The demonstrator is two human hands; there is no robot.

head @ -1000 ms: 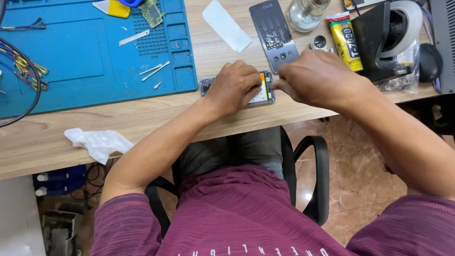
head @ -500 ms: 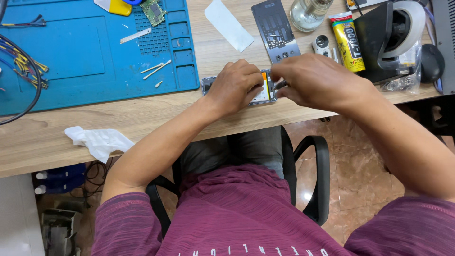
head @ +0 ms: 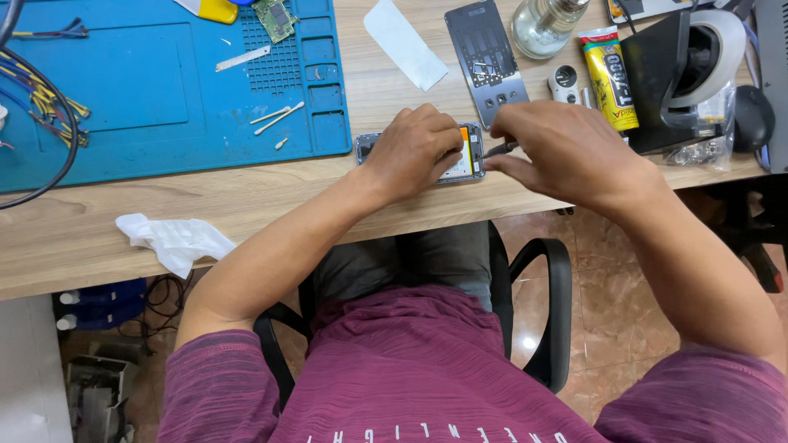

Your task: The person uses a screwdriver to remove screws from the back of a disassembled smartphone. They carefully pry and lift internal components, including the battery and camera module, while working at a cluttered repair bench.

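An opened phone [head: 469, 156] lies on the wooden desk [head: 246, 205] near its front edge, its inside showing an orange strip and a white part. My left hand [head: 414, 148] presses down on the phone and covers most of it. My right hand [head: 566, 152] pinches a thin dark tool [head: 497, 149] whose tip touches the phone's right end.
A blue work mat [head: 164, 90] with cotton swabs, a metal strip and a green circuit board fills the left. A grey phone back panel [head: 486, 57], a white strip, a glass bottle [head: 546, 25], a yellow glue tube [head: 609, 75], a tape dispenser [head: 698, 66] and a crumpled white cloth [head: 172, 239] lie about.
My right hand has shifted slightly right and off the phone, so the dark tool's tip now shows at the phone's right end. My left hand stays on the phone.
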